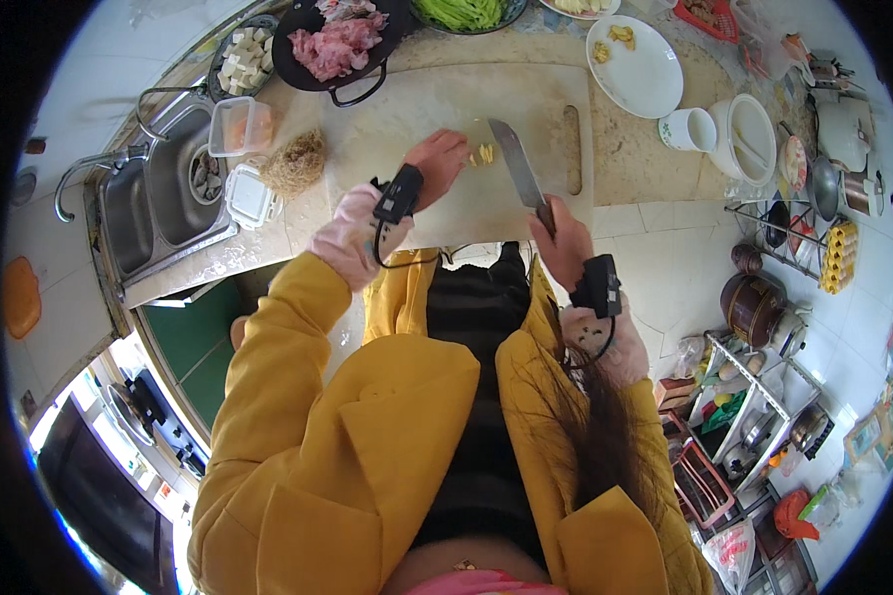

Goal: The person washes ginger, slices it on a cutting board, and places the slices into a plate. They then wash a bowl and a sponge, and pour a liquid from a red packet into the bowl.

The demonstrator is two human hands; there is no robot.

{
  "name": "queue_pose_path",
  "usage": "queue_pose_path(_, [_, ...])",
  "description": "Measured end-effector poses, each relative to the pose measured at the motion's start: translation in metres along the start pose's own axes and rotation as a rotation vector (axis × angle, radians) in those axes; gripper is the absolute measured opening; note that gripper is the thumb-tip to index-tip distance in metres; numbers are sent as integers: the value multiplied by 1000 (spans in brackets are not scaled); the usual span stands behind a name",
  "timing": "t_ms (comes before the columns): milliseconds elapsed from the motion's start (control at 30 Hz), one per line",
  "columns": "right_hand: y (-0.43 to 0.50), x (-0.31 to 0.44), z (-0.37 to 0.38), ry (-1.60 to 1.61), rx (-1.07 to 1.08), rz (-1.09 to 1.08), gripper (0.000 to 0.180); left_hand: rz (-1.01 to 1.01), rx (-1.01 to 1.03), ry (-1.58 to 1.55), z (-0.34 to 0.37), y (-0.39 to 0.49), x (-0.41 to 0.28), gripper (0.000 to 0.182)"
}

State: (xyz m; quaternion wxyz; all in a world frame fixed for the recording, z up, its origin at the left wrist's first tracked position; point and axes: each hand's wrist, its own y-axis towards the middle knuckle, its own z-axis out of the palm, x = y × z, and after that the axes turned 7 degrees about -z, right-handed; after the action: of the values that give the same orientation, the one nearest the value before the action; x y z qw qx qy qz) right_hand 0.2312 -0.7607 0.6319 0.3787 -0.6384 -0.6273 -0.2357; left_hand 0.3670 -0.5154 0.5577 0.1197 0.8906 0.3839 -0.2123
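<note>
My right hand (564,239) is closed around the handle of a kitchen knife (519,165), whose broad blade points away from me over a pale cutting board (446,212). Small yellow slices, perhaps ginger (485,155), lie on the board just left of the blade. Beside these slices, on their left, my left hand (437,165) rests at the board with its fingers bent; whether it holds a piece cannot be seen. A white oval plate (640,78) with a few yellow pieces (621,37) stands right of the board's far corner.
A black pan (290,63) of raw meat stands at the board's far left edge. A bowl of white cubes (245,63), a clear plastic tub (227,126), a fibrous brown bundle (296,162) and a double sink (186,175) are left. A cup (688,130) and white container (744,141) stand right.
</note>
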Motion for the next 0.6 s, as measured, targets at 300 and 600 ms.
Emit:
queue_pose_path(300, [-21,-7,-47,-278,41,-65,35,495,149,92,2,55,24,44])
queue_pose_path(600, [-14,18,-5,85,47,86,36,-222,-97,-33,21,9,-21,19])
